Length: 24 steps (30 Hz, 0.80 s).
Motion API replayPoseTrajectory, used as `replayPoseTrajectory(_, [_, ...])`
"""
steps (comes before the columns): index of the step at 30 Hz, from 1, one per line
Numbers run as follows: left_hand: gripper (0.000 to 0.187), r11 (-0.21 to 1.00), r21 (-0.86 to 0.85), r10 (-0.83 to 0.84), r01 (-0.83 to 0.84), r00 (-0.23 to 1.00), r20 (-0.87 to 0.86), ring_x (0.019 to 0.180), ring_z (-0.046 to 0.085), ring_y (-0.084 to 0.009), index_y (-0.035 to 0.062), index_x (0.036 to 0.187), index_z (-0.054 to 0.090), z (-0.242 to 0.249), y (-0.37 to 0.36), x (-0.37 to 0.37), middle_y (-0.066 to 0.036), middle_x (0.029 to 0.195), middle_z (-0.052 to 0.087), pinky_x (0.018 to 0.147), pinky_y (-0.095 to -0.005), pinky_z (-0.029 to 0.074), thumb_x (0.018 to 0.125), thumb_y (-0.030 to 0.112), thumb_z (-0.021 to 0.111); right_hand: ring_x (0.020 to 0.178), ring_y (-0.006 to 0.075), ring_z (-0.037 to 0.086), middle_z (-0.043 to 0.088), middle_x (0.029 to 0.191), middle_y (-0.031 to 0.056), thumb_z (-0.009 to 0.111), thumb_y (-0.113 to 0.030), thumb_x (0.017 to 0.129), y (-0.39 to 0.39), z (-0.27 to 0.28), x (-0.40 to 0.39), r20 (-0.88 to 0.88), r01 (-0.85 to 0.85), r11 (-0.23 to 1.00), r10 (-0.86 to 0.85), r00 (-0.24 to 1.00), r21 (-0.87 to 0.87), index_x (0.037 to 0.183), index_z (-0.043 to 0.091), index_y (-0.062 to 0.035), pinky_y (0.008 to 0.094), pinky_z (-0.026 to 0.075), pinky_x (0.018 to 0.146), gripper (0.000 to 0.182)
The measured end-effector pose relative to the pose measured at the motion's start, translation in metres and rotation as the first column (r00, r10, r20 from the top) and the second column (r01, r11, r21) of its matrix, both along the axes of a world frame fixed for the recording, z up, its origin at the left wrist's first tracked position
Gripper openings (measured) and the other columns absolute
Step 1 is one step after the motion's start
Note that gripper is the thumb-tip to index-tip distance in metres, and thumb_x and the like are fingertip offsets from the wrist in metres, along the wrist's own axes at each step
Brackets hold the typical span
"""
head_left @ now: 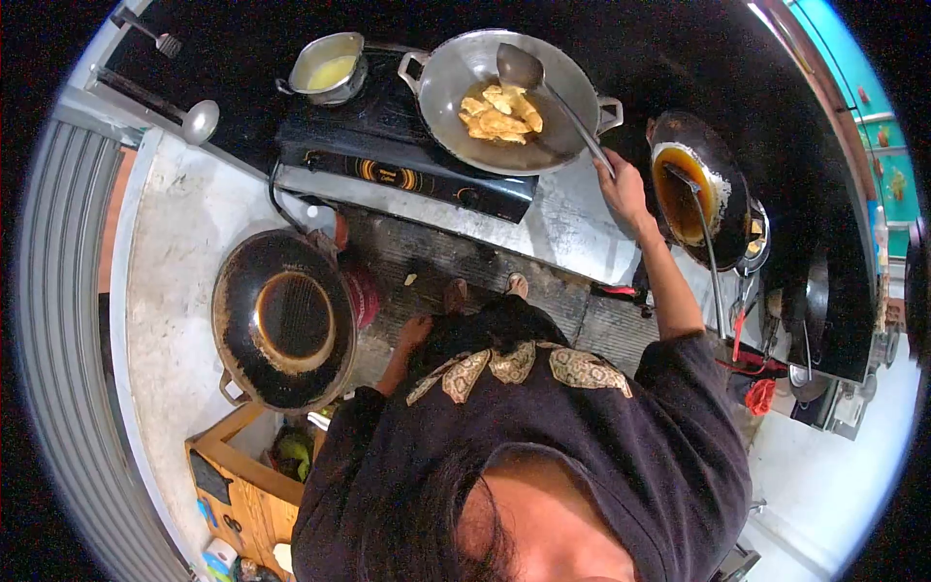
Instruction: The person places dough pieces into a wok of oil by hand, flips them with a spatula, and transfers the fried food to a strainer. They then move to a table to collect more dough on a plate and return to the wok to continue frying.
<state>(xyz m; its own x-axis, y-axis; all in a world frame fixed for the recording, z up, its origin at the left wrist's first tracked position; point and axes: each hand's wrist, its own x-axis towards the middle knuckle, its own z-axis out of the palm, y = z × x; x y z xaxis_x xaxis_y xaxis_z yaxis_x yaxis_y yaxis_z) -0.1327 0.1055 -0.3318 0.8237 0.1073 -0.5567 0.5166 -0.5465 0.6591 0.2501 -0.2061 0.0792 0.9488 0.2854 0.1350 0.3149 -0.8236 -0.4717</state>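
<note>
My right hand [626, 197] is closed around the long handle of a metal wok spatula [521, 66]. The spatula's broad blade is inside a large silver wok [456, 63], at the upper edge of several golden fried pieces [499, 116] lying in oil. Down by my left side hangs my left hand [416, 333], close to the dark clothing; its fingers are too small and shadowed to make out. To its left is a big blackened wok [233, 320] with dark liquid at the bottom.
The gas stove [388, 173] carries the silver wok and a small pot [333, 66] of yellowish liquid. At right, another dark wok [722, 160] holds brown oil and a utensil [706, 228]. A ladle [200, 122] hangs at left. A wooden table [254, 509] stands lower left.
</note>
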Motion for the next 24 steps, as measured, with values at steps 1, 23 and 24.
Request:
replayPoseTrajectory(1, [0.042, 0.999, 0.032, -0.021, 0.023, 0.998, -0.064, 0.082, 0.06, -0.0328, 0.0048, 0.106, 0.058, 0.002, 0.0, 0.006, -0.017, 0.094, 0.062, 0.071, -0.0402, 0.046, 0.087, 0.04, 0.044, 0.073, 0.0364, 0.061, 0.061, 0.08, 0.0235, 0.054, -0.028, 0.085, -0.006, 0.003, -0.006, -0.059, 0.019, 1.0, -0.017, 0.998, 0.018, 0.107, 0.058, -0.0026, 0.0401, 0.047, 0.065, 0.034])
replayPoseTrajectory(23, [0.033, 0.967, -0.251, -0.038, 0.03, 0.999, -0.027, 0.062, 0.058, -0.0217, 0.0042, 0.081, 0.061, -0.019, 0.033, 0.015, -0.012, 0.068, 0.059, 0.055, -0.0366, 0.044, 0.083, 0.036, 0.051, 0.077, 0.0354, 0.062, 0.062, 0.08, 0.0232, 0.056, -0.032, 0.083, -0.008, -0.019, -0.001, -0.064, 0.166, 0.984, -0.171, 0.983, -0.071, 0.104, 0.06, 0.0003, 0.0395, 0.047, 0.069, 0.039])
replayPoseTrajectory(24, [0.031, 0.975, -0.221, -0.018, 0.008, 0.999, -0.045, 0.061, 0.058, -0.0221, 0.0047, 0.083, 0.061, -0.016, 0.031, 0.017, -0.012, 0.068, 0.058, 0.054, -0.0367, 0.044, 0.084, 0.034, 0.051, 0.078, 0.0351, 0.062, 0.062, 0.081, 0.0234, 0.056, -0.032, 0.083, -0.01, -0.014, -0.003, -0.068, 0.159, 0.986, -0.162, 0.984, -0.052, 0.104, 0.061, 0.0006, 0.0391, 0.047, 0.07, 0.039])
